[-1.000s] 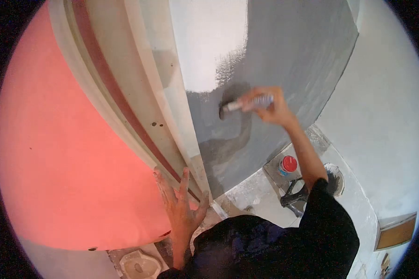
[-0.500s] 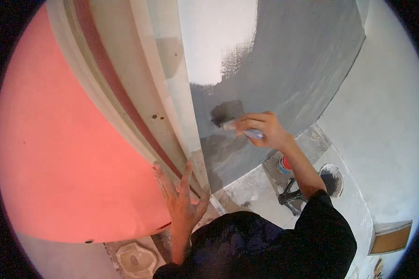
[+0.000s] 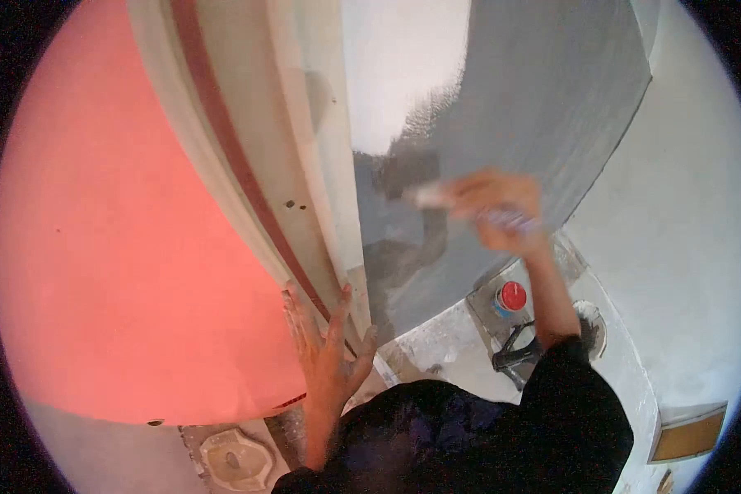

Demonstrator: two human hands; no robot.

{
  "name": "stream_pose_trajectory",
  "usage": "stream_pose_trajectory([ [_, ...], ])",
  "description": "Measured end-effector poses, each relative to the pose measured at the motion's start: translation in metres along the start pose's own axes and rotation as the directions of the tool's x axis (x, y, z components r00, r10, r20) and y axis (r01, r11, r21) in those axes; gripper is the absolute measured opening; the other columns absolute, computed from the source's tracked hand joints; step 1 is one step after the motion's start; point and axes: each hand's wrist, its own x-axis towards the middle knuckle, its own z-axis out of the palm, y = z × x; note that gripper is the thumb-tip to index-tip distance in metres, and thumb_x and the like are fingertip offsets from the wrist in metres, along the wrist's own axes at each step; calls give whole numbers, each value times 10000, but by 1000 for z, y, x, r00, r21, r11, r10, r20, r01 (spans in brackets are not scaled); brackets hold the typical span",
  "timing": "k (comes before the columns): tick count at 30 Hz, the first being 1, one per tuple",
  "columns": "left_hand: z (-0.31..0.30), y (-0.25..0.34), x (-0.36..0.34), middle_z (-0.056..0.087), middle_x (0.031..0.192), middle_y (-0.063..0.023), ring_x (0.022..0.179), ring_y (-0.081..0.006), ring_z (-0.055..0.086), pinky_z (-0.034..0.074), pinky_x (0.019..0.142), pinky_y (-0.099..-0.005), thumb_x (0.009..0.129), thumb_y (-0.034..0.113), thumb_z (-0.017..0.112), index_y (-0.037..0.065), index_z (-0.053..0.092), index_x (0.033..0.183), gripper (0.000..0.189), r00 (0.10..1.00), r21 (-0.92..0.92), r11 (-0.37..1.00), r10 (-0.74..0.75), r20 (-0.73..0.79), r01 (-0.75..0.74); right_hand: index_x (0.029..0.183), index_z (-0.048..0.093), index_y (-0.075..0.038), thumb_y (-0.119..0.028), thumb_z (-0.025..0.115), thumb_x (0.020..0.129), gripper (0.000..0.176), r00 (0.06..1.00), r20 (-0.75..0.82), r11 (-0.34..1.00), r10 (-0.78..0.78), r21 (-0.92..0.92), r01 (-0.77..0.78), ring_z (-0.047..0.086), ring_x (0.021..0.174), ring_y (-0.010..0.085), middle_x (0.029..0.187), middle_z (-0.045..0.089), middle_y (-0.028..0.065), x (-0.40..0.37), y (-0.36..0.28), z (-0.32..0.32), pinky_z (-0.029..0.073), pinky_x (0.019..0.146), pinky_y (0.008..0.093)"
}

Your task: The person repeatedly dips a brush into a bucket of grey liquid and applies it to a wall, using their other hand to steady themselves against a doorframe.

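My right hand [image 3: 498, 210] is closed round a paintbrush [image 3: 430, 195], whose light ferrule points left at the wall; the brush and hand are blurred by motion. Dark wet paint marks the grey wall [image 3: 510, 107] around the bristles, and a white unpainted patch [image 3: 403, 66] lies above them. My left hand [image 3: 329, 342] rests with spread fingers on the lower part of the cream door frame [image 3: 247, 123], which has a dark red stripe. It holds nothing.
A pink surface [image 3: 123, 247] fills the left side. Below my right arm are a red-lidded can [image 3: 512, 296], a black object [image 3: 514, 354] and a bucket [image 3: 591, 325] with dark contents. A squat toilet [image 3: 237, 461] is at the lower left, a brown-panelled frame [image 3: 687, 434] at the lower right.
My right hand and the brush have moved right and slightly up, and dark wet paint now reaches the white patch's lower edge. The view has shifted slightly; my left hand stays on the frame.
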Motion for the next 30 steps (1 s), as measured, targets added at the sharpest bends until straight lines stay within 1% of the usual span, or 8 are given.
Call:
stream_pose_trajectory([
  [2,2,-1,0,86,1543,-363,1430,-532,122,175,1141,-594,798,288,737,198,509,1410,660,1000,20,1000,22,-5,-22,930,705,-78,-35,675,706,230,961,187,974,203,-139,-179,705,917,262,1009,720,105,-26,10,30,558,798,354],
  [5,0,-3,-1,86,1545,-360,1429,-535,123,180,1139,-594,807,294,734,199,500,1416,659,999,13,999,52,-3,-52,912,713,-77,52,666,707,247,964,186,973,190,-171,-158,714,904,229,978,727,111,-14,24,39,568,753,345],
  [12,-3,1,0,82,1548,-355,1420,-546,134,194,1137,-591,803,281,738,188,496,1416,666,998,32,998,53,17,-54,873,711,-41,28,623,722,188,961,-243,978,-129,-190,83,701,905,262,968,718,132,65,-4,-15,559,809,361],
  [15,-4,1,1,87,1547,-356,1418,-543,151,200,1134,-594,799,279,742,190,494,1417,672,999,25,998,49,17,-50,911,714,-68,28,626,704,245,989,-101,990,-110,-97,101,702,924,255,997,719,110,28,-10,-7,563,797,352],
  [20,-2,-1,-1,94,1545,-358,1420,-540,154,198,1133,-600,796,277,745,200,490,1421,679,999,20,999,49,9,-49,1010,703,-108,1,646,665,367,907,307,943,289,-253,-215,694,952,282,1038,713,68,-31,11,50,560,822,363],
  [25,-3,-1,-1,89,1547,-356,1426,-537,138,194,1135,-597,797,278,743,207,485,1425,683,998,24,998,55,21,-56,928,704,-61,34,664,698,252,1000,-18,995,-3,-98,1,701,916,270,984,720,99,33,21,20,553,822,362],
  [27,-1,1,-1,89,1548,-354,1426,-537,133,193,1136,-596,797,281,744,208,482,1427,686,998,23,998,57,2,-57,905,707,-52,38,676,726,203,970,-76,949,-233,-235,209,703,903,268,958,723,122,59,17,-5,553,815,356],
  [30,-1,1,-1,91,1551,-349,1424,-541,133,194,1136,-593,794,280,745,215,481,1428,690,998,26,998,65,-7,-65,915,711,-51,54,656,724,225,962,-205,975,-181,-162,149,703,903,275,954,724,133,60,-8,-13,553,812,354],
])
